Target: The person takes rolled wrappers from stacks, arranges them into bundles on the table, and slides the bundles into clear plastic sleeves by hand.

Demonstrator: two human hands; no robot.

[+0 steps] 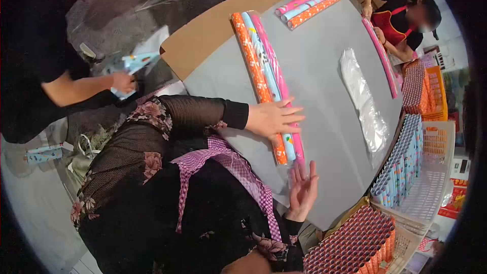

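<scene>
Three rolls of wrapping paper, an orange roll, a light blue roll and a pink roll, lie side by side on the grey table, seemingly in a clear plastic sleeve. My left hand rests palm down across them near their close end, fingers spread. Just beyond that end is my right hand, its fingers stretched out and apart beside the plastic. Whether they touch the sleeve is hard to tell.
Another set of three rolls lies farther back. Flat clear plastic bags are stacked at right. Crates hold blue rolls and orange rolls. Across the table, a co-worker handles a pink roll; another person stands left.
</scene>
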